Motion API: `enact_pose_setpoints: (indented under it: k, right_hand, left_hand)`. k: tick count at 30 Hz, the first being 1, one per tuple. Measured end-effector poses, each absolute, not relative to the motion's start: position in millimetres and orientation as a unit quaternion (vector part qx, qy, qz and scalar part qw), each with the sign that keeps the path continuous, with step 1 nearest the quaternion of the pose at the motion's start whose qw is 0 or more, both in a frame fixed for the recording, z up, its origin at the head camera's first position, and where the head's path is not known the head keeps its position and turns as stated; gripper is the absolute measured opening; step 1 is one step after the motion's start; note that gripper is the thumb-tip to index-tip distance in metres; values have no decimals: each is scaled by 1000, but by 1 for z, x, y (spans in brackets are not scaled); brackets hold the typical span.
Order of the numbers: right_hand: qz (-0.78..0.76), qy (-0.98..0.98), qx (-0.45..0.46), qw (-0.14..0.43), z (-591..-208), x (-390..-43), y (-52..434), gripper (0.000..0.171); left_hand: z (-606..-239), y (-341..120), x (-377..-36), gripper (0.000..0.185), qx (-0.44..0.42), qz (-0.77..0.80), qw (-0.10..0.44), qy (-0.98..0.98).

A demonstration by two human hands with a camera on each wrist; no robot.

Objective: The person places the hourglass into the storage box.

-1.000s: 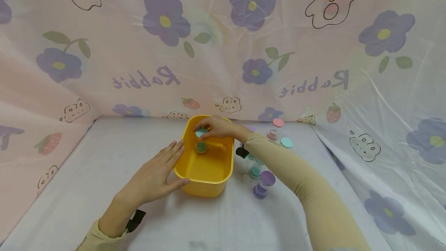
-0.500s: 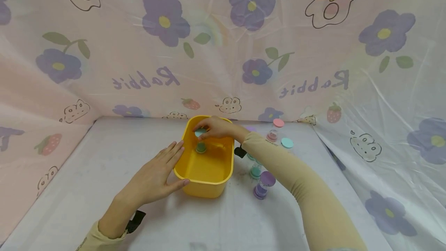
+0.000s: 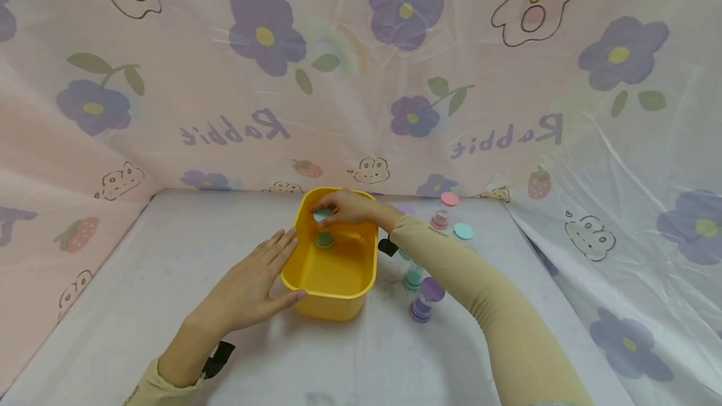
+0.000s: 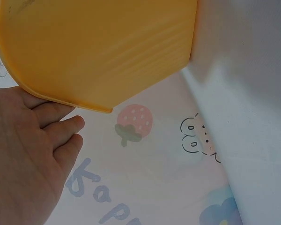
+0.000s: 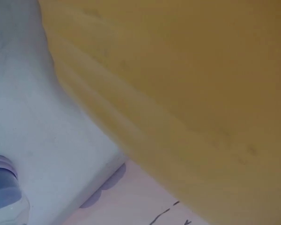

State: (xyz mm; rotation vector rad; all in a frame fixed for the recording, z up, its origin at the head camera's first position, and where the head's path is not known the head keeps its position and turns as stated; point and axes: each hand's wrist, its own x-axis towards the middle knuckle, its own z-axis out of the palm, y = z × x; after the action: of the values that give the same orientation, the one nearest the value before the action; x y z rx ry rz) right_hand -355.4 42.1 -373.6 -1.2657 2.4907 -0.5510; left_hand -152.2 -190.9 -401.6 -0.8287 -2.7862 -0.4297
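Two hands work here: our left hand (image 3: 248, 290) rests flat-fingered on the yellow tub (image 3: 333, 302) at 9 o'clock, our right hand (image 3: 351, 207) pinches the teal hourglass (image 3: 324, 230) standing inside (at 12 o'clock); we judge letting go comes next.
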Motion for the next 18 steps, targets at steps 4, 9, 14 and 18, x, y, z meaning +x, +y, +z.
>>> enact_pose_setpoints:
  k: [4, 9, 14, 18]
  right_hand:
    - [-199, 862, -444, 144, -373, -355, 46, 48]
    - [-226, 858, -437, 147, -364, -353, 54, 48]
    - [-257, 859, -421, 134, -351, -346, 68, 45]
    - [-289, 855, -418, 108, -339, -337, 86, 44]
  left_hand:
    - [-402, -190, -152, 94, -282, -146, 100, -943]
    - [-402, -190, -153, 95, -281, -149, 98, -943]
    - [-402, -190, -153, 94, -284, -151, 103, -941]
    - [-401, -189, -153, 95, -280, -151, 96, -943]
